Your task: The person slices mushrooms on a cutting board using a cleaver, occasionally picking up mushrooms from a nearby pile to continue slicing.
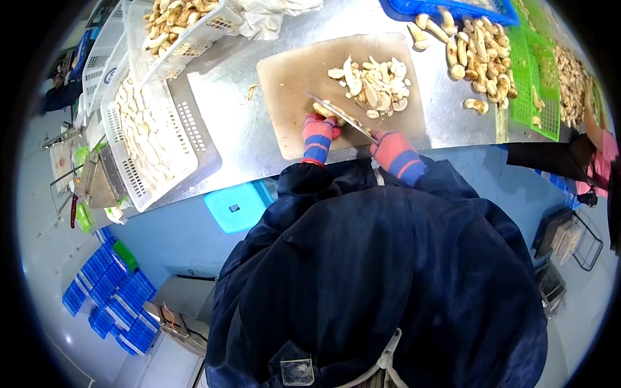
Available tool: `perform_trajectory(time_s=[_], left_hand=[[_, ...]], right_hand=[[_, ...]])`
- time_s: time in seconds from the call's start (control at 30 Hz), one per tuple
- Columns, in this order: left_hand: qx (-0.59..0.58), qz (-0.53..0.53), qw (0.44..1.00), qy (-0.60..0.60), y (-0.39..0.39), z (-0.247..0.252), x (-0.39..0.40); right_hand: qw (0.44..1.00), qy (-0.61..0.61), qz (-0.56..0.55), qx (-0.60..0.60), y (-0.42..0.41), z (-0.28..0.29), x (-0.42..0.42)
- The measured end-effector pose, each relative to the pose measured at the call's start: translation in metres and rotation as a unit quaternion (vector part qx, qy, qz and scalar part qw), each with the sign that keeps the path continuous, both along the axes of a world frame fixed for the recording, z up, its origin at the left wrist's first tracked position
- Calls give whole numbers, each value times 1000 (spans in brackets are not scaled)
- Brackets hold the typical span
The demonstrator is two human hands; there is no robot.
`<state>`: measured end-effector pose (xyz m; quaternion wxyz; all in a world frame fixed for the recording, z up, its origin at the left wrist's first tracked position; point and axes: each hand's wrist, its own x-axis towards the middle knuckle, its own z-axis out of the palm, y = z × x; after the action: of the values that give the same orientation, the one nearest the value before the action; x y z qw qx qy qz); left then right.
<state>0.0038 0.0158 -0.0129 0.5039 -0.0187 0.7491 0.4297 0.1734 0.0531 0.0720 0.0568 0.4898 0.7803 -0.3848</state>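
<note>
My left hand (pixel 320 133), in a red-and-blue striped glove, grips a whole mushroom (pixel 322 109) near the front of a worn cutting board (pixel 291 92). In a matching glove, my right hand (pixel 397 154) is closed around a knife handle. The knife's blade (pixel 342 115) slants up and left across the mushroom; whether it has cut in cannot be told. Pale sliced mushrooms (pixel 376 92) lie heaped on the board's right half, beyond both hands.
Whole mushrooms (pixel 485 53) are piled at right beside a green basket (pixel 533 82) and a blue tray (pixel 456 12). White plastic baskets (pixel 189 145) with mushrooms line the left. A light-blue stool (pixel 237 207) stands below the metal table (pixel 223 106). Another person's arm (pixel 593 119) shows far right.
</note>
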Motion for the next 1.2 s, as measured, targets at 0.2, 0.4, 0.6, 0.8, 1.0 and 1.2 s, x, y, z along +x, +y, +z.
perform_trajectory(time_s=[0.2,0.4,0.6,0.8,1.0,1.2], left_hand=[[119,-158,967,160,-16,-69,-15],[202,-26,979,-19,-19,-103,-17],[198,-315,883,285,-35,-98,-36],[10,-85,996,18,3,0,-8],[-48,-170,981,79,8,13,-16],[-8,-234,908,346,20,-4,-30]], right_hand=[[988,-135,63,-46,-14,43,14],[989,-129,50,-52,-13,39,19],[994,-88,62,-34,-10,30,15],[997,-51,56,-8,19,-39,-22],[998,-11,-62,-16,40,-44,9],[998,-8,-52,20,18,-49,21]])
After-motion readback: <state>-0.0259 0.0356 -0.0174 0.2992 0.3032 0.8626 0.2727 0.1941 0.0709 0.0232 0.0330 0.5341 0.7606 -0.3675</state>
